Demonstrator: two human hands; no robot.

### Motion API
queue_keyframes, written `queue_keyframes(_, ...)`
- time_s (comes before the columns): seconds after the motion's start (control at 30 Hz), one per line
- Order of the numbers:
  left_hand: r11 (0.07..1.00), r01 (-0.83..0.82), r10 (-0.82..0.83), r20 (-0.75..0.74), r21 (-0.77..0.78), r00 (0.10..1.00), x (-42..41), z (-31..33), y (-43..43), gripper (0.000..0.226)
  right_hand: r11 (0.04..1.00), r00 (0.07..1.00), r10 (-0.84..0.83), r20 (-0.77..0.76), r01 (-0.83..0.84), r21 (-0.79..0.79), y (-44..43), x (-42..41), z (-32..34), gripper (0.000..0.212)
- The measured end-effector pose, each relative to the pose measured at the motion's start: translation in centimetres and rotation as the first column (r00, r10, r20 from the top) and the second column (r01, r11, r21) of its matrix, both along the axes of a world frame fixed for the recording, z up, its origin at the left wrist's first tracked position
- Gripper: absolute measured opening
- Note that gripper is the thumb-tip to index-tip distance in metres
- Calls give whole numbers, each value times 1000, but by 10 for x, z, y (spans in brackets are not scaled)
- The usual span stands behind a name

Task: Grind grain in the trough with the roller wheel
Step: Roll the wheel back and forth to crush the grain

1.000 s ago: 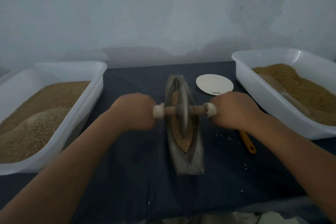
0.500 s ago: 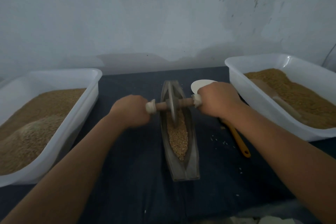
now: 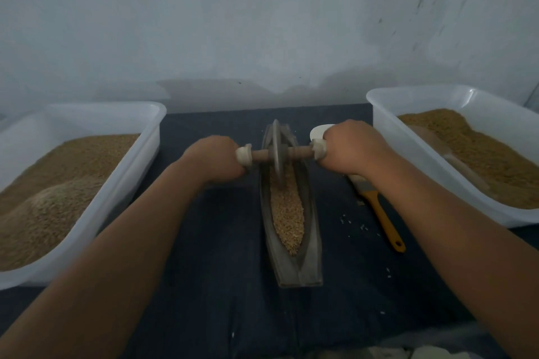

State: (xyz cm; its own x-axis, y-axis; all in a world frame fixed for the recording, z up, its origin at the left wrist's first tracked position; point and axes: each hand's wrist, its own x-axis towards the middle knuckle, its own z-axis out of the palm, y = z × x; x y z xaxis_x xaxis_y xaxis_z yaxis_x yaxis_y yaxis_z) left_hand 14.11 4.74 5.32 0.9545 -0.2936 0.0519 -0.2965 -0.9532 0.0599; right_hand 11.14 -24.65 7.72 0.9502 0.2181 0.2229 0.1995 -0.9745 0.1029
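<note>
Head camera view: a person is gripping the roller wheel by its wooden axle at both ends. The left hand and right hand are each curling fully around a pale end knob. The wheel is standing on edge at the far end of the narrow trough, which is lying lengthwise on a dark cloth between the left tub and right tub. Grain is filling the channel toward the near end. To grind well, both hands should be pressing down evenly and drawing the wheel straight back — any tilt risks pushing kernels over the rim.
</note>
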Motion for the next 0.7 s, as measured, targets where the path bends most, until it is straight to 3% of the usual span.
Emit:
queue_keyframes(0.13,995,92,-88,-83,47,993,-37,1,8,29,999,992,42,-115,-42,-1,-9,-30,-5,30)
queue_keyframes(0.2,992,125,-124,-36,34,992,-67,-5,16,24,999,961,39,-273,-42,-6,-20,-52,-9,28)
queue_keyframes(0.27,990,132,-133,21,51,991,-82,-10,20,23,999,945,43,-326,-32,40,-28,-64,-13,30)
queue_keyframes(0.37,995,66,-67,0,71,998,-67,-9,12,28,998,993,70,-98,-70,10,-24,-52,-22,39)
queue_keyframes(0.47,997,-68,66,56,39,996,-30,-3,-2,30,996,979,90,181,-90,-6,-11,-16,-22,39)
queue_keyframes(0.57,993,-118,118,100,-11,988,-14,0,-7,31,999,986,34,165,-34,0,-3,1,-14,37)
queue_keyframes(0.7,1000,-5,5,-66,-4,998,-45,-4,7,22,995,995,84,58,-87,49,-10,-28,-12,25)
